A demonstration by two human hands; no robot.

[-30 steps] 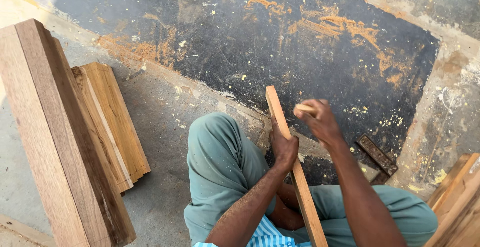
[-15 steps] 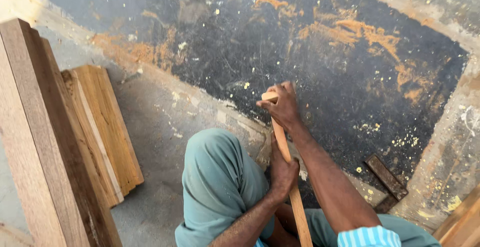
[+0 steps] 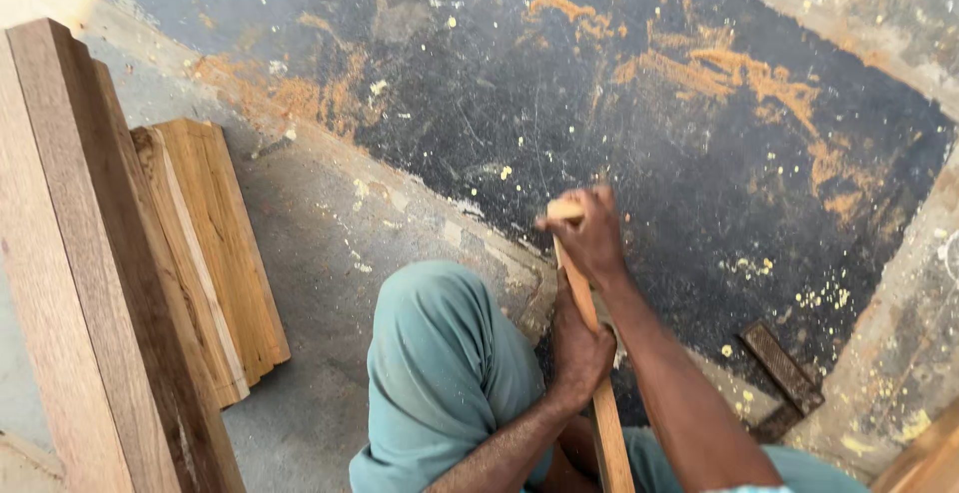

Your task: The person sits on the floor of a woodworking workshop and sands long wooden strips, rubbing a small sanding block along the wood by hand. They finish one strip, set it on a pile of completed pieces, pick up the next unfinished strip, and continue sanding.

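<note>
A long narrow wooden strip [image 3: 606,423] stands tilted between my knees, its top end pointing away from me over the dark floor. My right hand [image 3: 589,233] is closed over the strip's top end, with a small pale piece showing at my fingertips. My left hand [image 3: 579,348] grips the strip lower down, near my teal trouser knee [image 3: 440,353]. The strip's lower end runs out of view at the bottom edge.
Thick wooden planks [image 3: 90,273] lean at the left, with lighter boards [image 3: 215,243] stacked beside them. A black floor mat [image 3: 619,103] dusted with orange sawdust lies ahead. A dark metal try square [image 3: 784,373] rests at the right. More wood [image 3: 929,458] shows at the bottom right corner.
My right hand has moved from beside the strip onto its top end and slid along it. The camera view has shifted slightly; the left hand keeps its grip.
</note>
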